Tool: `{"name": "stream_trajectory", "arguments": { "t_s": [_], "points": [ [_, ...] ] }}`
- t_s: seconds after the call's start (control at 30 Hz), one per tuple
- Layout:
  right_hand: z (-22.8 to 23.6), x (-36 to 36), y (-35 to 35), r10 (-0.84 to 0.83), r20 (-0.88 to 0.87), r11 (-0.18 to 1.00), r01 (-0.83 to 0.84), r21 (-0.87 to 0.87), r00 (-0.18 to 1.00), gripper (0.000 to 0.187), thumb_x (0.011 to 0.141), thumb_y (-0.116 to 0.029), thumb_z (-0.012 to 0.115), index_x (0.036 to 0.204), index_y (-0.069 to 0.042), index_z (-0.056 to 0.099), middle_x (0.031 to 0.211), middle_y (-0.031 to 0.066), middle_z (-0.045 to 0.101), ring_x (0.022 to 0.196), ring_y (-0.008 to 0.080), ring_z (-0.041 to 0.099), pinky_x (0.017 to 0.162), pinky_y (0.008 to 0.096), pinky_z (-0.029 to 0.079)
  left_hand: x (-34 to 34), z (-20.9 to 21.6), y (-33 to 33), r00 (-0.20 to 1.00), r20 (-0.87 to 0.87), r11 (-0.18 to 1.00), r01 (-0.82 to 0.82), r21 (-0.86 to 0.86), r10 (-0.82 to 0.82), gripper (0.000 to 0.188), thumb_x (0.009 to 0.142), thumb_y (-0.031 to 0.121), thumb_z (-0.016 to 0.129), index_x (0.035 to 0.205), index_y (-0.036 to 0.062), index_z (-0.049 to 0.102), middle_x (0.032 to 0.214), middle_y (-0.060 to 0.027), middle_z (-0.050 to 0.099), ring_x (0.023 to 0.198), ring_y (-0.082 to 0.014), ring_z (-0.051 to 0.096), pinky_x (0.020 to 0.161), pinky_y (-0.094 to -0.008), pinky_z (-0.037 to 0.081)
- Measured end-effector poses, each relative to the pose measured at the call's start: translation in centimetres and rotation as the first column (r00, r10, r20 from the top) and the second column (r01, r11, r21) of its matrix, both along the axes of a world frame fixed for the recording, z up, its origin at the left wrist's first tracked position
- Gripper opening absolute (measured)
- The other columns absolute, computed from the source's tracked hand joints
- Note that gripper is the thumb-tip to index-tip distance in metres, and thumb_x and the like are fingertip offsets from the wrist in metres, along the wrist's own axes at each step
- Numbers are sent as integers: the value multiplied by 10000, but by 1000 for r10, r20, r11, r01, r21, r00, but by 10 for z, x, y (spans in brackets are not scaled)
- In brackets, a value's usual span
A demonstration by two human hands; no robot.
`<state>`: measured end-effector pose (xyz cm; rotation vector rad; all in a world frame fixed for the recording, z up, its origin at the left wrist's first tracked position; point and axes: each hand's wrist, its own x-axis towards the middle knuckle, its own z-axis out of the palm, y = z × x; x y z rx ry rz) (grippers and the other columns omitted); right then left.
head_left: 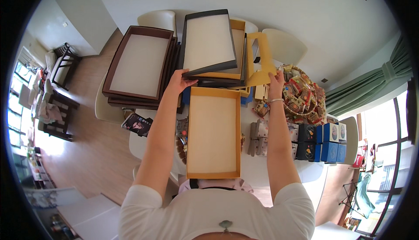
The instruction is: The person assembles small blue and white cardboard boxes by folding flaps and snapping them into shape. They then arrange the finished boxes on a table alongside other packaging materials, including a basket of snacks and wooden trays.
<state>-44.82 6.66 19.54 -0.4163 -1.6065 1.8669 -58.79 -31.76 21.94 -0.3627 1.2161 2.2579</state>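
My left hand (180,82) is closed on the near left corner of a black-rimmed shallow box lid (233,64) with a pale inside. The lid lies askew over a yellow-rimmed box (239,26) on a stack. Pinched in my right hand (276,84) is the near right corner of a yellow cardboard frame (263,54) with a cut-out, raised beside that stack. Directly in front of my body, between my forearms, stands an open yellow box (238,152) with a whitish bottom.
Brown box lids (114,65) are stacked on the left. A round basket (301,114) heaped with small wrapped packets stands on the right, with black boxes (306,142) and blue boxes (330,152) nearer me. White chairs (286,46) surround the white table (257,166).
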Motion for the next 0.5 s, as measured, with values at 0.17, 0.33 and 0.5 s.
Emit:
{"name": "stream_trajectory", "arguments": {
  "t_s": [0.17, 0.33, 0.5],
  "points": [
    [35, 22, 11, -115, -61, 969, 126, 214, 991, 157, 944, -78, 629, 864, -65, 495, 757, -22, 544, 646, 66, 447, 578, 258, 376, -4, -9, 7, 998, -33, 999, 46, 6, -46, 267, 920, 113, 550, 1100, -77, 499, 1138, -257, 508, 1043, -380, 563, 902, -520, 575],
    [85, 56, 20, -171, -16, 899, 163, 407, 985, 164, 959, -66, 601, 883, -77, 456, 684, -31, 423, 608, 60, 347, 561, 243, 310, -4, -30, 23, 998, -1, 995, 64, -75, -64, 316, 926, 114, 560, 1174, -63, 476, 1151, -236, 489, 1072, -394, 548, 877, -547, 578],
    [119, 89, 30, -208, -99, 848, 230, 478, 973, 168, 952, -52, 605, 894, -60, 448, 671, -38, 406, 604, 49, 343, 551, 228, 304, -1, -25, 35, 995, 18, 938, 96, -332, -95, 330, 904, 120, 601, 1177, -52, 533, 1074, -190, 563, 1054, -356, 585, 862, -498, 579]
  ]
}}
